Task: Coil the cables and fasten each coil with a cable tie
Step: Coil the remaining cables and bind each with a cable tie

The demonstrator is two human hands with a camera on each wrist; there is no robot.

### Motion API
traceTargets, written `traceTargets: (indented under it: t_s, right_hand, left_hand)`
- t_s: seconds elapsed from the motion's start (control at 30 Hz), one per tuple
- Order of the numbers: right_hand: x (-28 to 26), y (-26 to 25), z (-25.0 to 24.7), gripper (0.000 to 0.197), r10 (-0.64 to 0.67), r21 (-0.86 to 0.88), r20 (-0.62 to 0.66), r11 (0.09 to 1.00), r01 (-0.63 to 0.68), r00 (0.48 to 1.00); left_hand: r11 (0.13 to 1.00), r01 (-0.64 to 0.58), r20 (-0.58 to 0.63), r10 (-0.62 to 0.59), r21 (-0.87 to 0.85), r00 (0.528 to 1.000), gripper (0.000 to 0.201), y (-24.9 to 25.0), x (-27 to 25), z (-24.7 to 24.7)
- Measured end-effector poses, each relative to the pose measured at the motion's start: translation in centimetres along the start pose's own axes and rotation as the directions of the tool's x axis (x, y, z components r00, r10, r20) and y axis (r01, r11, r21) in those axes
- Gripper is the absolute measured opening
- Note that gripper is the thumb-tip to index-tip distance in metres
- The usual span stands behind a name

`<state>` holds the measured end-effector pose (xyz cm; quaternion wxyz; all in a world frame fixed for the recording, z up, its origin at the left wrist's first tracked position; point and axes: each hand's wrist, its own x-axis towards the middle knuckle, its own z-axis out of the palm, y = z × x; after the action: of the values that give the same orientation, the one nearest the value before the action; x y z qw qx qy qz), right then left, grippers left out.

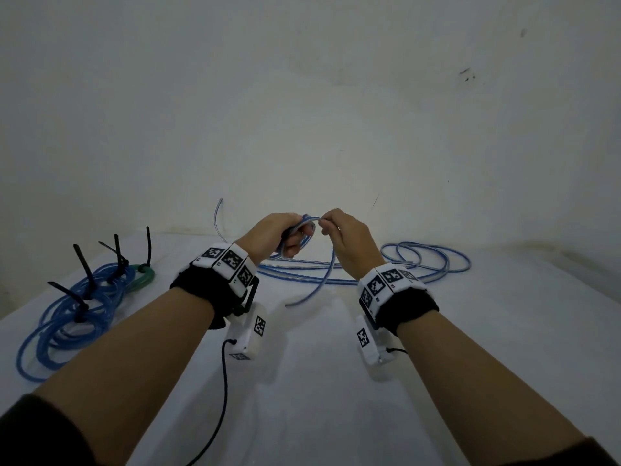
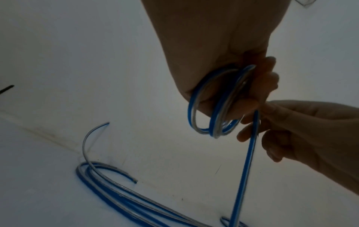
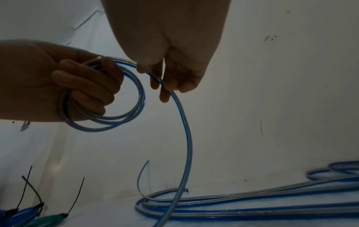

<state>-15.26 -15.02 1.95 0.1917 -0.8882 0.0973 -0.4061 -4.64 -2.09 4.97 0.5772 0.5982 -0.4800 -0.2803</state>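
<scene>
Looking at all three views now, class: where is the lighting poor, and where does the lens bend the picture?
Head view: dim, grey, table edge bowed by the wide lens. Left wrist view: left hand backlit, dark. Right wrist view: right hand a shadowy shape, though the blue cable stays readable.

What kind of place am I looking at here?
Probably a plain indoor work table against a bare wall: a white tabletop, a scuffed white wall, and tied cable coils lying on the left.

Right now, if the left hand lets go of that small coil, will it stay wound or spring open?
Likely springs open: the coil has no tie, only the left hand grips it. The cable seems springy; its free end arcs up off the table. Probably light: the right hand guides it with a pinch.
</scene>
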Motion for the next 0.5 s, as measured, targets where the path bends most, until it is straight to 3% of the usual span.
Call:
traceTargets:
  t_s: [0.17,0.3,0.5]
  right_hand:
    - [-0.5,1.3,0.1,0.021,0.147,-0.019,0.058,0.989,-0.146,0.987]
    - [-1.3,1.9,-0.1,0.016,0.259,0.071,0.054,0.962,-0.262,0.964]
    - [-1.4,1.8,-0.4,0.015,0.204,0.247,0.124,0.941,-0.230,0.971]
  left_hand:
    - [0.978,-0.013,-0.054,0.002,-0.208,0.999,0.036,0.1,0.0,-0.8]
    - [0.948,-0.013,-0.082,-0.013,-0.319,0.997,0.037,0.2,0.1,-1.5]
    - [0.781,-0.005,-0.076,-0.055,-0.624,0.996,0.034,-0.1,0.2,-2.0]
